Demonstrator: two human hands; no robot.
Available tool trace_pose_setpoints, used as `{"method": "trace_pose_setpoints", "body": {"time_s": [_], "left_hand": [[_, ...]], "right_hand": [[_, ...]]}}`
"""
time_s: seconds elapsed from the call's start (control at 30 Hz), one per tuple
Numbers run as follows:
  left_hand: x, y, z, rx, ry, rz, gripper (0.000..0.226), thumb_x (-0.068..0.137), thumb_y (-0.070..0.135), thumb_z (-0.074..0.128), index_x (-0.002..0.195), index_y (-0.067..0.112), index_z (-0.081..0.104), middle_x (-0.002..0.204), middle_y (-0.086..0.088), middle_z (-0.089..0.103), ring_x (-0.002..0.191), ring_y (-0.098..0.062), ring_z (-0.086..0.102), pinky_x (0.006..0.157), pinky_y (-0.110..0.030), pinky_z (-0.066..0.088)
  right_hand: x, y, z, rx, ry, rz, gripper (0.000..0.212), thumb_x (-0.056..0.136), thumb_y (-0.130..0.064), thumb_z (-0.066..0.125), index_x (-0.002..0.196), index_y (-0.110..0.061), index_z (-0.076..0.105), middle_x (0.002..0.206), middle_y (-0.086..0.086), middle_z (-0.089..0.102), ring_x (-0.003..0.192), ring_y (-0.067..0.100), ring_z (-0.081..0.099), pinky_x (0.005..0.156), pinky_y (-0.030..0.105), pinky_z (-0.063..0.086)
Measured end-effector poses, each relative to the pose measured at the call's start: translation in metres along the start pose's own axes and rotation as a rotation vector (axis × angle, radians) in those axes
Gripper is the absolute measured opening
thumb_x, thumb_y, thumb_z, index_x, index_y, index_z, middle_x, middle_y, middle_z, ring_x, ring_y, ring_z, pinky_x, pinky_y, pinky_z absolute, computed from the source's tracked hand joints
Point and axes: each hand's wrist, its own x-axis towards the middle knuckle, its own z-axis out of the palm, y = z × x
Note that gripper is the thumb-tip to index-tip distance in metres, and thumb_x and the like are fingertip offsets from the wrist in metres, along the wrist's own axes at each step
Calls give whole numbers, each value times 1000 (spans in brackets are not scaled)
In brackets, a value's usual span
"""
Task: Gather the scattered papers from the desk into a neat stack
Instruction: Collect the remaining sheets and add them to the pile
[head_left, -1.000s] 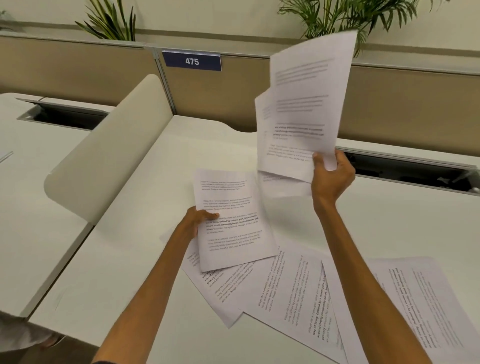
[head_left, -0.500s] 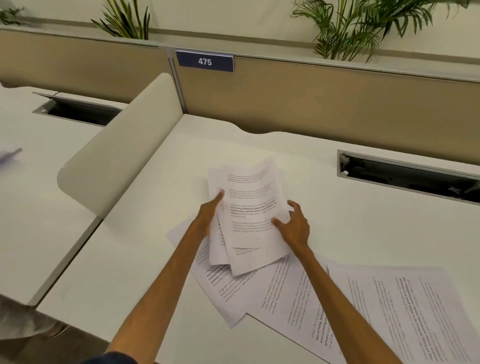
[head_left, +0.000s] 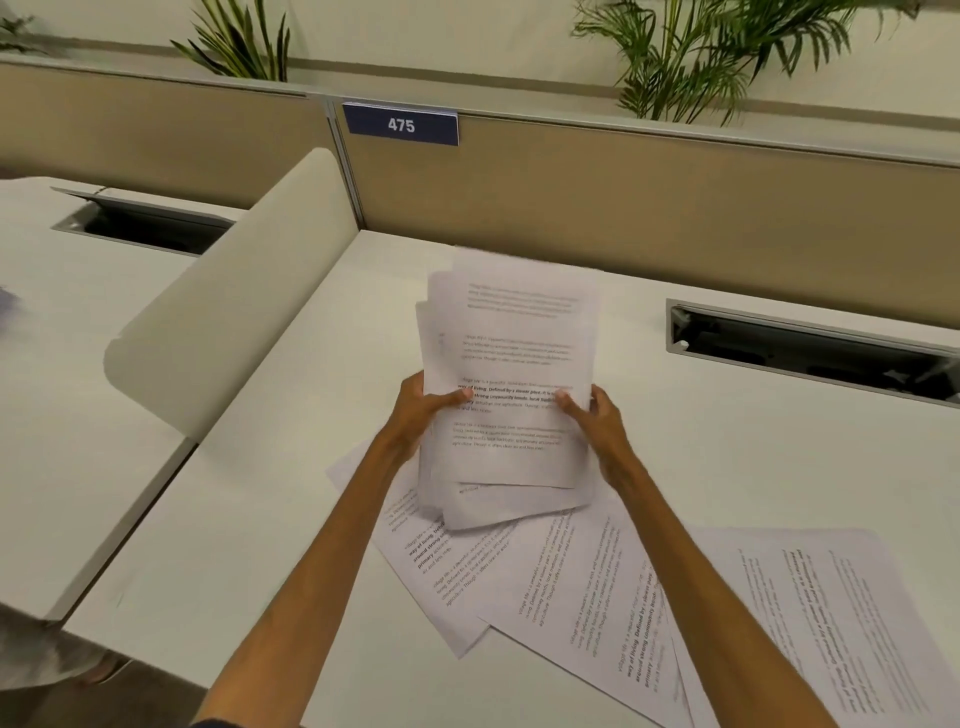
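A loose bundle of printed sheets (head_left: 511, 332) is held tilted up above the white desk (head_left: 260, 519), its edges uneven. My left hand (head_left: 423, 410) grips its left edge, thumb on the front page. My right hand (head_left: 592, 415) grips its right edge the same way. Under and in front of the bundle, several more printed sheets lie fanned on the desk: one at the left (head_left: 441, 582), one in the middle (head_left: 597, 597), one at the right (head_left: 841, 613). The lower corners of the bundle overlap the sheets beneath.
A curved cream divider (head_left: 234, 322) rises at the left between this desk and the neighbouring one. A tan partition (head_left: 675, 208) with a "475" sign (head_left: 401, 124) closes the back. A cable slot (head_left: 810, 348) is cut into the desk at right.
My right hand brought its raised sheets down onto the sheet under my left hand. Both hands now grip the combined bundle and have lifted it off the desk.
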Motion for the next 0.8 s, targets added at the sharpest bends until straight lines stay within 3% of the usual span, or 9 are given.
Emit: {"method": "trace_pose_setpoints", "body": {"time_s": [0.07,0.17,0.23,0.33,0.47,0.63,0.8], "left_hand": [[-2,20,4,-1,-25,57,49,76,7,80,122,1,64,109,-10,77,98,-35,73,77,-42,62],[-6,52,13,-15,-34,197,46,71,8,75,115,5,67,105,-9,77,91,-30,75,74,-42,62],[-9,71,19,-13,-26,289,41,70,10,73,111,12,68,103,-6,76,90,-28,74,73,-40,62],[-10,86,25,-10,-10,375,40,73,14,74,112,14,67,106,-8,74,92,-30,73,77,-43,62],[-12,82,31,26,46,363,47,66,33,80,107,15,67,96,-2,73,81,-18,73,69,-31,61],[-11,75,37,100,58,350,29,73,26,75,100,23,66,85,10,74,74,-17,73,66,-30,61],[-8,83,39,109,61,390,32,73,27,74,104,25,65,97,1,73,77,-18,73,70,-31,62]], "right_hand": [[-4,-30,-3,129,-72,-58,68,72,-38,83,129,-10,60,124,6,70,110,22,69,86,30,58],[-14,-74,-4,159,-102,-184,39,77,-14,80,114,-12,70,116,9,73,106,29,70,87,41,58],[-20,-97,-5,118,-121,-267,34,77,-5,80,108,-17,73,114,10,74,103,31,71,84,43,59],[-26,-112,-9,71,-139,-329,44,70,-5,85,109,-22,72,116,9,72,105,30,69,84,42,60],[-30,-103,-4,-30,-84,-261,50,68,-13,88,114,-15,68,110,5,73,100,26,70,85,41,60],[-35,-92,2,-21,-41,-239,37,74,-10,82,102,-29,68,100,-5,73,89,19,70,78,39,61],[-34,-99,3,43,30,-303,35,78,-7,79,107,-23,68,100,-5,73,87,20,70,74,32,62]]}}
